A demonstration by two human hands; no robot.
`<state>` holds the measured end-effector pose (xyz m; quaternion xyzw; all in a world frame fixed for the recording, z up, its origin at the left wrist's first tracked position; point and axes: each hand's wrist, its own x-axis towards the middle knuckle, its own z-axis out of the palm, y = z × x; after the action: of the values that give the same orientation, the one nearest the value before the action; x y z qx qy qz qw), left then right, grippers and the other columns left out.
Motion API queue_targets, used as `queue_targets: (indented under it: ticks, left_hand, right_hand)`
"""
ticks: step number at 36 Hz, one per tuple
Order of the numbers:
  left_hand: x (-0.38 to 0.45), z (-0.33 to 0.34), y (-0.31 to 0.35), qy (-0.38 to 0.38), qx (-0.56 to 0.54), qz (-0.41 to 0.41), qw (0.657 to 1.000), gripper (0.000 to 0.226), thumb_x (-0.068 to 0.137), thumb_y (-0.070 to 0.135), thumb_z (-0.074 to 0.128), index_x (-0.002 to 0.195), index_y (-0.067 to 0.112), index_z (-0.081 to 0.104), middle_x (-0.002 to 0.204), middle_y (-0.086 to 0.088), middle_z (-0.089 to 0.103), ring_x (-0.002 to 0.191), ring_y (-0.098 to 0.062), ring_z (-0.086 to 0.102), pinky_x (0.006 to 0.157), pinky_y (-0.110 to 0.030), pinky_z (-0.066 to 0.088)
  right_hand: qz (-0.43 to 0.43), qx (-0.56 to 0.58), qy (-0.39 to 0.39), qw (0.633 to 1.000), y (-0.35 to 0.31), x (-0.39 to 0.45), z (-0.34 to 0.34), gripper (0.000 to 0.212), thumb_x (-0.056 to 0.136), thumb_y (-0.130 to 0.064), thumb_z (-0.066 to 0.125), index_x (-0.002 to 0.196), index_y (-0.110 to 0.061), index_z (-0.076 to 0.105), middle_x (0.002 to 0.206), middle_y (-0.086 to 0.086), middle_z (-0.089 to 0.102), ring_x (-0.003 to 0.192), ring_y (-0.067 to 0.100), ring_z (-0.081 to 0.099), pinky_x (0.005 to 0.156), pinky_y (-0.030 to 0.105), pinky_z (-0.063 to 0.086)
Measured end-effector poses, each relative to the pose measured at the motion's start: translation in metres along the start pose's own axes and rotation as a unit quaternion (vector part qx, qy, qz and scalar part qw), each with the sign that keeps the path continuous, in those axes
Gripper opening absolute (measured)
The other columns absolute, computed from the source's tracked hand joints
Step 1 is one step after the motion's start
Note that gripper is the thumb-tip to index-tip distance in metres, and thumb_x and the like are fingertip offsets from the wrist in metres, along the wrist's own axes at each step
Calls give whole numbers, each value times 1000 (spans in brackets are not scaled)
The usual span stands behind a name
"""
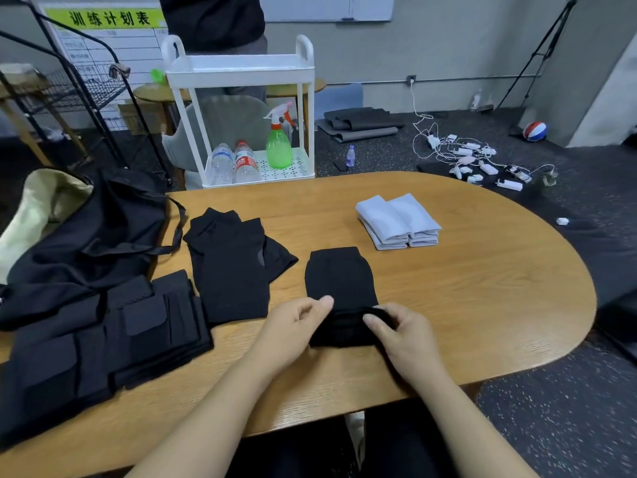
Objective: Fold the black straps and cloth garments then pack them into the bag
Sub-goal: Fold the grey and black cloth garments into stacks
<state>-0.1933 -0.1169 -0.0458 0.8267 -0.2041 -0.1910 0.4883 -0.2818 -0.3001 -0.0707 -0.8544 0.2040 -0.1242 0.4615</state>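
A: Hands?
B: left hand [299, 322] and right hand [396, 327] both pinch the black garment [339, 281], lying near the table [482, 288] front edge.
A: Tip?
B: Probably match edges, flatten crease before the bag [96, 236], left edge.

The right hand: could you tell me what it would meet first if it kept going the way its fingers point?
Probably the left hand: the right hand points leftward across the black cloth both pinch.
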Motion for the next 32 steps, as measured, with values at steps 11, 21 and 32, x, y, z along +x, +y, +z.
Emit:
queue_targets:
  ticks: [11,21,32]
  left_hand:
    - [12,26,-10,173,238,23,955,29,94,53,53,83,29,63,64,10,62,68,-8,57,93,-33,38]
    - [14,32,-16,224,341,34,912,36,95,56,48,118,31,60,73,12,65,73,-5,58,98,-30,21]
    - [12,23,-17,247,347,41,904,35,99,47,39,120,27,59,96,14,67,90,-7,59,85,-29,20]
  right_hand:
    - [63,-150,18,986,-16,18,9,19,92,-49,56,96,-33,65,87,-14,67,86,11,61,72,31,47]
    - [43,-236,66,969,-9,20,12,26,93,-55,52,95,-30,58,82,-13,60,75,9,52,61,28,35]
    - [12,-216,159,963,3,14,5,26,99,-42,45,97,-23,62,79,-11,55,76,12,50,59,29,34]
